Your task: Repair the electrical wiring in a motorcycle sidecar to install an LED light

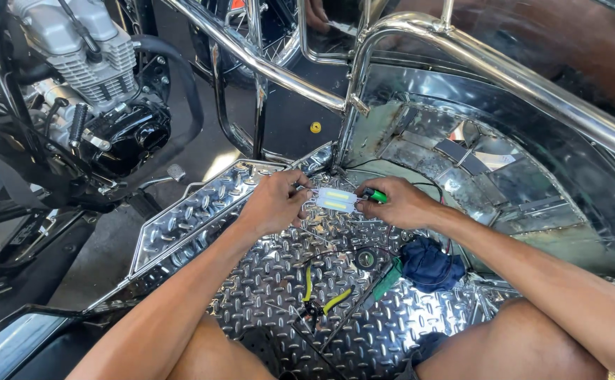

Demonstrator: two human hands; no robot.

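My left hand (pixel 274 203) pinches the left end of a small white light strip (pixel 337 200) with two pale yellow bars, held just above the shiny diamond-plate floor (pixel 265 281). My right hand (pixel 400 203) meets the strip's right end and grips a green-handled tool (pixel 374 195). Thin black wires (pixel 430 187) run from the strip toward the back wall.
Yellow-handled pliers (pixel 325 297) lie on the floor between my knees, beside a dark blue cloth (pixel 428 263) and a green item (pixel 388 279). Chrome rails (pixel 462 53) arch overhead. A motorcycle engine (pixel 96 77) stands at the left. A curved metal wall (pixel 504 169) closes the right.
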